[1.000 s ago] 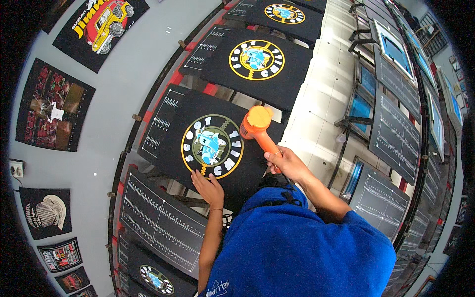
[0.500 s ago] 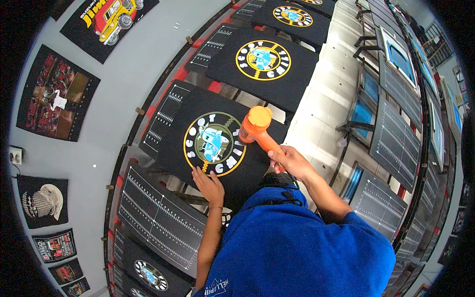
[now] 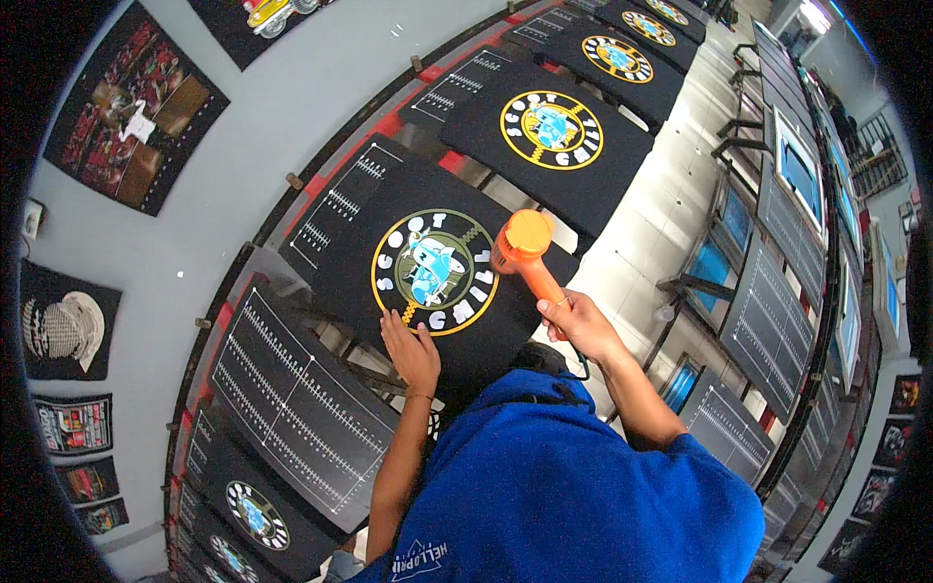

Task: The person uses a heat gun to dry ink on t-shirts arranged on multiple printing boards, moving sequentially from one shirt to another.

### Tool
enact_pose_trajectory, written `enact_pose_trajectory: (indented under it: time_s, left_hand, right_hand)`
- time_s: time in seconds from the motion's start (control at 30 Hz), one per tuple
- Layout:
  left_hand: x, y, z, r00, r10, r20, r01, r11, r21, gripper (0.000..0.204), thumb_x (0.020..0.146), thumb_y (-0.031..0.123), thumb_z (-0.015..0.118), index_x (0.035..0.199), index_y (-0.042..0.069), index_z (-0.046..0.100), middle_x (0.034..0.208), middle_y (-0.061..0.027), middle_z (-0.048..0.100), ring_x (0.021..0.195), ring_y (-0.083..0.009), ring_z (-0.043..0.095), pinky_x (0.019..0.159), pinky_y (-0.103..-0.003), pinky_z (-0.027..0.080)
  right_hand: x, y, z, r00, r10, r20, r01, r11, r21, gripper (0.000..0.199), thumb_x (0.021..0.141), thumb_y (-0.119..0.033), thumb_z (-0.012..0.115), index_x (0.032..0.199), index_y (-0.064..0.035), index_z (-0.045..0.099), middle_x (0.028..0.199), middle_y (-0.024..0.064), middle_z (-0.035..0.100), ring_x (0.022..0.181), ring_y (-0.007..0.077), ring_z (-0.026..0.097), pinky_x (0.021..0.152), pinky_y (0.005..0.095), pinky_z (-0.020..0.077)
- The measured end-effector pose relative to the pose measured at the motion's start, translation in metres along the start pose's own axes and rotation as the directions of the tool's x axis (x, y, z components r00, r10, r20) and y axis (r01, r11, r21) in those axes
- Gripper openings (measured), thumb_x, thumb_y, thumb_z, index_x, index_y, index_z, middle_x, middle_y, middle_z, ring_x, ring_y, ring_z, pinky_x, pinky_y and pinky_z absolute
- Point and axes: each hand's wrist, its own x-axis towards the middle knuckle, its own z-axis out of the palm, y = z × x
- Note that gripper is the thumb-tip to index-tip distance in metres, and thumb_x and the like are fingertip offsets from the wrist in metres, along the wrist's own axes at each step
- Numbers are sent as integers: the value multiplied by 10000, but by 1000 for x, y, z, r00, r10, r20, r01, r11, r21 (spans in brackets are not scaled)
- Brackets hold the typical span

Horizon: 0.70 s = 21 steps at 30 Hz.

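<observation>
In my right hand (image 3: 583, 326) is an orange heat gun (image 3: 531, 236), my fingers closed round its handle. Its nozzle points at the right edge of a round scooter print (image 3: 434, 272) with a yellow ring, white letters and a blue scooter. The print is on a black T-shirt (image 3: 505, 335) stretched over a flat printing board. My left hand (image 3: 412, 354) lies on the cloth at the print's lower left edge, fingers outstretched, holding nothing. White ruler marks (image 3: 335, 209) show on the board left of the shirt.
Farther along the row lies another printed black shirt (image 3: 622, 165), with several more beyond. Nearer is a bare marked board (image 3: 301, 398). A white-tiled aisle (image 3: 637, 219) runs on the right, beside a second rack (image 3: 773, 301) of boards and framed screens. Sample prints hang on the left wall (image 3: 224, 185).
The whole view has turned slightly, so the boards and wall prints appear shifted. My right hand still holds the heat gun by the print's right edge; my left hand stays on the shirt.
</observation>
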Motion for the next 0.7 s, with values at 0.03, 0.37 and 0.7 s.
enact_pose_trajectory:
  time_s: [0.03,0.37,0.7]
  left_hand:
    - [0,0,0,1000,-5,6,5,1000,-3,556,962,249,451,1384,-87,315,1462,-265,295,1377,-397,253,1150,-469,176]
    - [2,-2,-3,1000,-8,-29,7,1000,-12,563,950,233,479,1380,-92,314,1452,-267,310,1372,-399,265,1147,-467,191]
    - [4,5,-4,990,-117,-78,120,992,38,555,936,216,503,1360,-100,334,1437,-279,326,1344,-418,304,1133,-477,215]
  right_hand:
    - [3,-2,-1,1000,8,5,-8,1000,-5,344,905,-344,643,957,-15,555,739,12,555,562,75,528,522,218,456]
    - [27,-24,-9,998,35,49,-32,998,-53,363,897,-349,653,996,-12,563,733,4,550,569,64,522,534,215,468]
    - [55,-46,-29,988,92,123,-73,986,-148,349,901,-348,644,967,-14,565,728,8,560,558,78,532,538,227,464]
